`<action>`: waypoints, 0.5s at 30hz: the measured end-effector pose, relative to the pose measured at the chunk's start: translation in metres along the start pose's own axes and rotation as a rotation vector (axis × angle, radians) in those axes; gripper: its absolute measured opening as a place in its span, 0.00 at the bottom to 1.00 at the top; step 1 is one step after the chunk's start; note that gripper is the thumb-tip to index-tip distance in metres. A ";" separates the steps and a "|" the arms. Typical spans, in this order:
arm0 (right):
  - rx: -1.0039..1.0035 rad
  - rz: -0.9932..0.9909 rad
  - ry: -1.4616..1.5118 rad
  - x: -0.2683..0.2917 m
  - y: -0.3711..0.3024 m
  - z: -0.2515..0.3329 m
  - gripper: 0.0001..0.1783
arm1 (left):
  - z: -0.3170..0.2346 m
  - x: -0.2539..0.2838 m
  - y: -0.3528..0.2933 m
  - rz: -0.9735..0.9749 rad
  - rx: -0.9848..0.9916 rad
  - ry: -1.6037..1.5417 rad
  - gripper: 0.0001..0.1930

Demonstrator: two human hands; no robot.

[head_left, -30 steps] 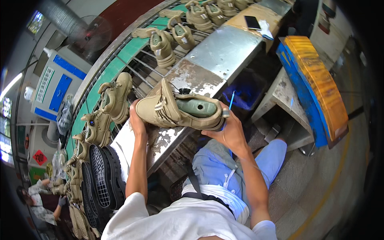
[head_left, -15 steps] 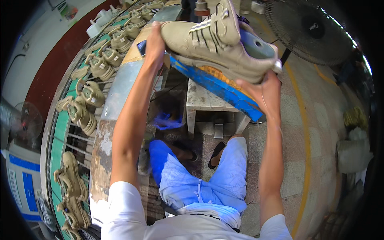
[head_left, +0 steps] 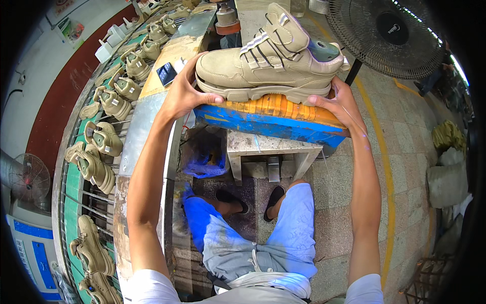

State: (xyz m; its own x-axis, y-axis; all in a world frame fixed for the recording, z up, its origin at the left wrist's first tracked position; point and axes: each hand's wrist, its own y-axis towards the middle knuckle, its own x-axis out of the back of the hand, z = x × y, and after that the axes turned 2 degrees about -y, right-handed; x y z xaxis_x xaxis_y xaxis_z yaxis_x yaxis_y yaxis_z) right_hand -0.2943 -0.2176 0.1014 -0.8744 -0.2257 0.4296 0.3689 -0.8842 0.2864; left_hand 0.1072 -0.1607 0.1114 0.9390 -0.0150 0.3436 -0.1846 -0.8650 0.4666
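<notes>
The left hand (head_left: 183,96) grips the toe end of a tan high-top shoe (head_left: 268,63), fingers curled under the sole and thumb along the toe. The right hand (head_left: 340,104) cups the heel end from below, fingers closed against the sole. Both hands are clamped on the shoe and set well apart, one at each end, with both arms stretched far forward and almost straight.

The shoe sits upright, toe to the left, with its sole resting on the orange top of a blue-sided pad (head_left: 268,117), which lies on a pale stand (head_left: 268,147) right in front of the person's knees. A dark phone (head_left: 166,74) lies on the metal workbench (head_left: 147,121) just left of the left hand. Farther left, a green conveyor rack (head_left: 71,177) carries a row of tan shoes (head_left: 104,138). A large black fan (head_left: 390,35) stands at the far right, behind the shoe's heel.

Half a second ago the shoe was held tilted in the air above the blue pad; now it is level and down on the pad. The view has also swung slightly, bringing the fan closer to centre.
</notes>
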 end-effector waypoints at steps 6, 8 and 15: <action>0.093 -0.012 -0.048 0.001 0.007 -0.008 0.57 | -0.016 0.011 0.004 -0.046 -0.014 0.721 0.56; 0.098 -0.014 -0.047 0.003 0.004 -0.011 0.59 | -0.053 0.005 0.014 0.088 0.072 1.008 0.58; 0.152 0.013 -0.047 0.001 0.005 -0.013 0.59 | -0.040 -0.026 0.052 0.181 -0.211 1.032 0.56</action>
State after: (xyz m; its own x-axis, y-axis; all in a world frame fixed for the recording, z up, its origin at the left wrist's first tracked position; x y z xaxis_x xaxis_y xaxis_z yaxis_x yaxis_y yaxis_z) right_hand -0.2973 -0.2275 0.0916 -0.8546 -0.2141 0.4732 0.4268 -0.8086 0.4050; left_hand 0.0614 -0.1853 0.1588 0.2112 0.3829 0.8993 -0.4355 -0.7868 0.4373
